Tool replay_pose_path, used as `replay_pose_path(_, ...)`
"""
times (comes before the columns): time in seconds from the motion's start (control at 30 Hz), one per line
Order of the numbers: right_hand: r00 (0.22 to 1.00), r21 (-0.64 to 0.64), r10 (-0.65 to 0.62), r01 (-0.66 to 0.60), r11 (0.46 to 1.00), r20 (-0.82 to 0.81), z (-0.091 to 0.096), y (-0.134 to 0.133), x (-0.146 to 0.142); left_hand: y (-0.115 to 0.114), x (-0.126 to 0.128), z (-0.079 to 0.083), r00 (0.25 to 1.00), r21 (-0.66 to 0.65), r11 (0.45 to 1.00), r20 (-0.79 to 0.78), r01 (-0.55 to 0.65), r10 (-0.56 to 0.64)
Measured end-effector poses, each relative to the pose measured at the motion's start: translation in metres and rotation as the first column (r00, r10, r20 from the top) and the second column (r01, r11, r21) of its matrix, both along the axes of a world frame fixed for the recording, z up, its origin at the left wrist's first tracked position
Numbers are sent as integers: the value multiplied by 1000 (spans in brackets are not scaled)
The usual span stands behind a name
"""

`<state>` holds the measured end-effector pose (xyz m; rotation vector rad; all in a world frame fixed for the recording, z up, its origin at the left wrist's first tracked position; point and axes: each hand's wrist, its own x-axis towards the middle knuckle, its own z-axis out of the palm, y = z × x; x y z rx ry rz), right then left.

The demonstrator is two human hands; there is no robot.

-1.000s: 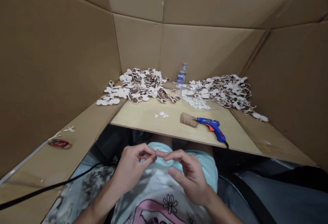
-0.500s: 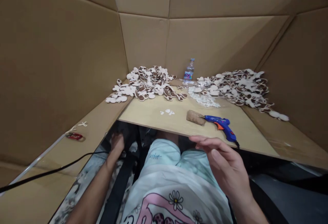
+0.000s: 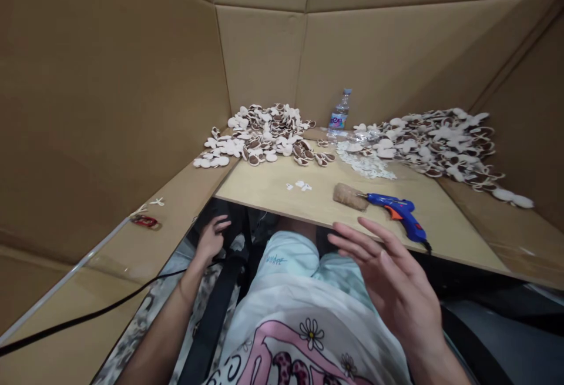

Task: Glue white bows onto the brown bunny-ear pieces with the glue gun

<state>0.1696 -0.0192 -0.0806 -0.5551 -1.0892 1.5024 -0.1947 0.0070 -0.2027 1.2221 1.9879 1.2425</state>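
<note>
My left hand (image 3: 211, 239) hangs below the table edge at the left, fingers apart and holding nothing. My right hand (image 3: 392, 273) is raised over my lap near the front edge, its fingers stretched out and nothing in them. Just beyond it lies a blue glue gun (image 3: 402, 211) with an orange trigger. The gun's nozzle touches a brown fuzzy block (image 3: 350, 196) on the wooden board (image 3: 264, 182). A few small white cut-out pieces (image 3: 301, 185) lie on the board left of the block.
Brown-and-white fabric pieces are heaped in a left pile (image 3: 264, 135) and a right pile (image 3: 445, 141). Between them stand a water bottle (image 3: 340, 111) and white cut-outs (image 3: 368, 164). A red cutter (image 3: 144, 221) lies at left, above a black cable (image 3: 101, 310). Cardboard walls (image 3: 374, 56) enclose the table.
My left hand has come up from below the table edge, its fingers now showing. My right hand's fingers have spread and lifted. The view has shifted, so the table things sit farther right.
</note>
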Motion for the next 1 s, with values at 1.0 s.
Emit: replay_pose_path(1.0,735,-198,140,-353,915,-664,40,0,-27,-58,171,157,785,359,826,299,434,-542)
